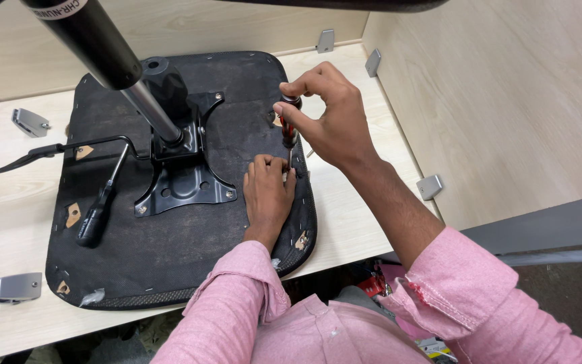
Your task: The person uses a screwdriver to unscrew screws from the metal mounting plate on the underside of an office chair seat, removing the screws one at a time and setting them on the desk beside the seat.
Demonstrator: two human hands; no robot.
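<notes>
Pale wooden boards form the bench [8, 222] and the walls around it, and an upturned black seat [170, 256] lies flat on top. At the seat's right edge the right hand [335, 121] is closed around a screwdriver [289, 125] with a red and black handle, fingers wrapped over its top, the tool standing nearly upright with its tip at the seat. Just below, the left hand [267, 195] lies flat on the seat, fingers together, fingertips touching the spot where the tool's shaft comes down; it holds nothing. Left of the hands, a black metal plate [183, 182] is screwed to the seat's middle, with a chrome column [149, 111] rising from it toward the camera. A lever [99, 212] with a black grip slants out from the plate, and a thinner one [48, 152] reaches left. Grey brackets [12, 287] sit along the bench edges.
</notes>
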